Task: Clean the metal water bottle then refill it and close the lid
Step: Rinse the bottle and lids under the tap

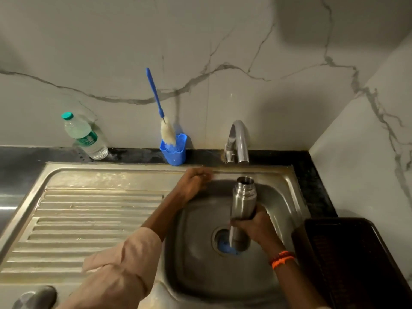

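The right hand (254, 226) curls its fingers around the metal bottle (242, 204), upright over the sink (196, 259), lid off. At ten o'clock, the left hand (195, 181) has bent fingers, holding nothing I can see.

Open room: ribbed steel drainboard (93, 219), at 9 o'clock of the basin.
Blocked, 12 o'clock: curved chrome tap (239, 141); blue plastic cup (175, 151) with brush.
Blocked, 3 o'clock: dark slatted tray (356, 259).
Basin centre: upright steel bottle (243, 197).

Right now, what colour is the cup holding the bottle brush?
Blue, matching the brush's handle. The cup shows clearly in the head view, behind the sink.
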